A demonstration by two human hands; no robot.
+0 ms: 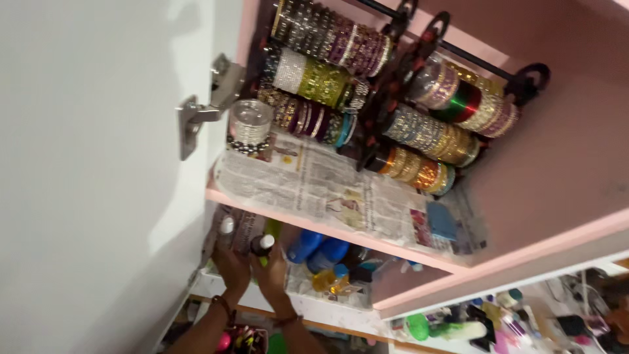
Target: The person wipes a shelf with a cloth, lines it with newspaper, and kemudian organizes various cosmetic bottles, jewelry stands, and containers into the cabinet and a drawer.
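Tilted view into a pink cupboard with its white door point(98, 177) swung open at the left, metal hinge point(206, 105) showing. Both hands raised to the lower shelf point(327, 308): left hand point(230, 265) wrapped around a dark bottle with a white cap point(227, 226), fingers pressed together along its side; right hand point(272, 272) just beside it, fingers closed around a second dark bottle with a white cap point(263, 244). Wrists close together, a thin band on each. Both bottles upright at the front left of that lower shelf, close to the door edge. Just to the right, blue bottles point(318, 249) and a small amber bottle point(327, 280) crowded together on the same shelf. Above, an upper shelf lined with newspaper point(314, 187), carrying a dark stand loaded with rolls of bangles point(331, 39) in gold, purple, green and silver, plus a clear stack of silver bangles point(249, 122) near the hinge and a small blue box point(442, 221) at the paper's right edge. Lower right, blurred, a counter point(524, 321) cluttered with small bottles and jars, too soft to tell apart
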